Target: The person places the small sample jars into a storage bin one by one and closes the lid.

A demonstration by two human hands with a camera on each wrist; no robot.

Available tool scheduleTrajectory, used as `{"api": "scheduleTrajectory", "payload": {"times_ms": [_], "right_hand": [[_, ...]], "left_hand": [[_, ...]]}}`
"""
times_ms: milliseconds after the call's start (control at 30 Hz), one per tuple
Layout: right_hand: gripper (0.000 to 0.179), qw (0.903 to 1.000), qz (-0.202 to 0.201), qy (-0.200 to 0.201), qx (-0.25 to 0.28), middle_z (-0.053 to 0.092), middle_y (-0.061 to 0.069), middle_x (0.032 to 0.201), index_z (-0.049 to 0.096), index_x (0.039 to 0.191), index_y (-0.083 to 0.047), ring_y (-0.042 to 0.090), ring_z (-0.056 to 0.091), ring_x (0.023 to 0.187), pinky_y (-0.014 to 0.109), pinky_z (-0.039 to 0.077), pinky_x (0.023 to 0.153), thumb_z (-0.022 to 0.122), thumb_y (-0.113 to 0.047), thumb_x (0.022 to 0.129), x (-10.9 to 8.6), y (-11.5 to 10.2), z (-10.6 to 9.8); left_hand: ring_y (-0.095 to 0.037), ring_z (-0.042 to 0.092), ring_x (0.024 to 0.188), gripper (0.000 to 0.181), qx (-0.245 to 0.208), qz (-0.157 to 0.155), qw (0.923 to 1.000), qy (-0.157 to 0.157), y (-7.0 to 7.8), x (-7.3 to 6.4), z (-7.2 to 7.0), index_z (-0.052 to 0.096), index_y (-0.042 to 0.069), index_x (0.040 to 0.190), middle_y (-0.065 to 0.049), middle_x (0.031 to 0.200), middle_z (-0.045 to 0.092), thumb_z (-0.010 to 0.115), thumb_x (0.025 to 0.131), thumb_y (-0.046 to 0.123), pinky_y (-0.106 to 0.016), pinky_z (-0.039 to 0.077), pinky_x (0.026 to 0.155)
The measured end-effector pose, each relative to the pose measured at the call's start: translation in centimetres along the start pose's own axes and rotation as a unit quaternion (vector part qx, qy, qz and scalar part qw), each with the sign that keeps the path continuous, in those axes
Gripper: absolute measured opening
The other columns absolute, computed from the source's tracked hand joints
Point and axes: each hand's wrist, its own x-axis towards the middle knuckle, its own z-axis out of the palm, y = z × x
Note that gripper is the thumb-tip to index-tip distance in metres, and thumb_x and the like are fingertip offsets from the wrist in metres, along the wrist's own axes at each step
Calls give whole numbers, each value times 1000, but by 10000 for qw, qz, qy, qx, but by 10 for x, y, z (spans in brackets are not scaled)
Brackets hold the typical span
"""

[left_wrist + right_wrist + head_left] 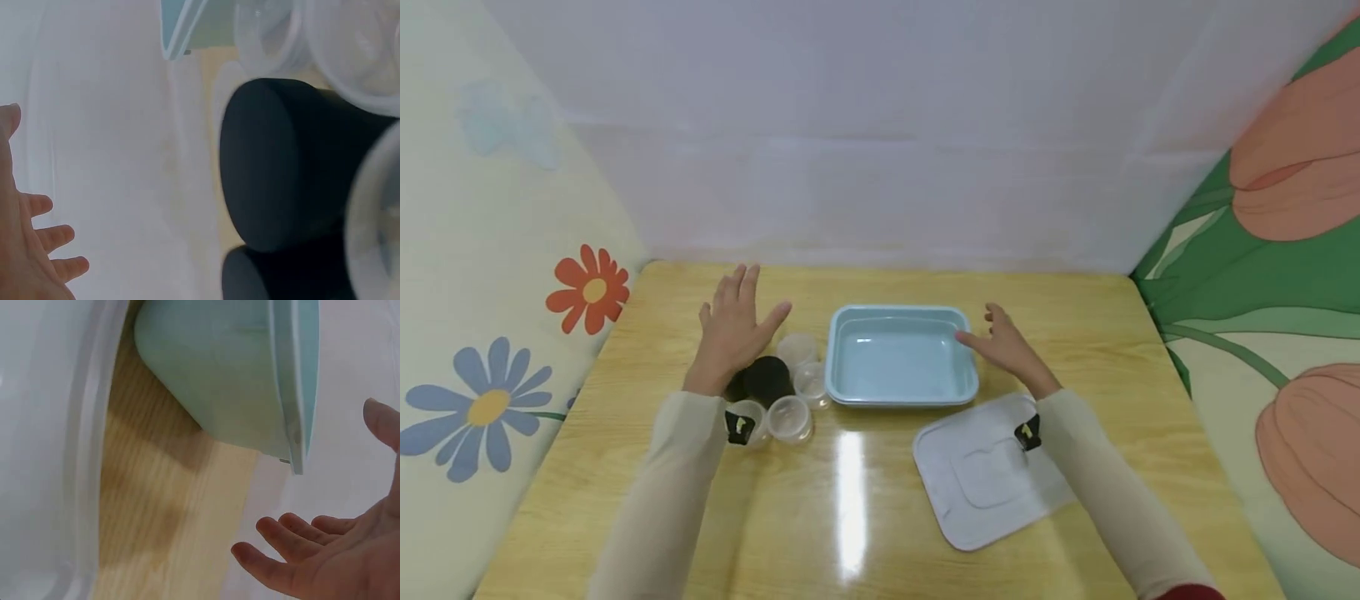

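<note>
A light blue rectangular tub (902,358) stands in the middle of the wooden table. My left hand (732,329) is spread in the air above two black cylinders (262,169) and holds nothing. Several clear round plastic cups (790,419) cluster between that hand and the tub. My right hand (1009,343) hovers at the tub's right rim, fingers loosely bent and nothing in its grasp. In the right wrist view the hand (325,556) is apart from the tub's side (219,375). A white lid (992,475) lies in front of the tub, partly beneath my right forearm.
The wooden table (790,533) ends at a white cloth backdrop (880,200). Flower-printed panels stand at the left (490,333) and right (1285,333) sides. The lid's edge (81,456) lies close to the tub.
</note>
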Motion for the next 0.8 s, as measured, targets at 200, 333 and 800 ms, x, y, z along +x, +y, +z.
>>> {"api": "scheduleTrajectory", "payload": {"times_ms": [200, 333, 800], "right_hand": [[86, 9973, 480, -171, 536, 20, 28, 153, 1, 151, 0, 45, 29, 137, 55, 33, 108, 54, -38, 95, -4, 8, 3], [80, 9949, 650, -221, 734, 22, 26, 153, 3, 151, -2, 42, 29, 138, 53, 33, 109, 52, -34, 97, -5, 11, 7], [62, 9871, 639, -186, 1456, 35, 28, 141, 22, 147, 3, 40, 43, 126, 45, 49, 96, 50, -23, 99, -7, 16, 20]], "left_hand": [[-47, 11, 142, 82, -248, -155, 9996, 45, -15, -14, 4, 11, 7, 153, -22, 157, 11, 36, 95, 59, -76, 12, 101], [-47, 12, 141, 80, -439, -246, 9987, 81, -25, -24, 5, 11, 6, 153, -23, 157, 11, 37, 96, 56, -76, 13, 100], [-51, 14, 139, 80, -1062, -644, 9919, 259, -51, -66, 24, 6, 4, 152, -27, 155, 11, 45, 97, 47, -78, 16, 96]]}}
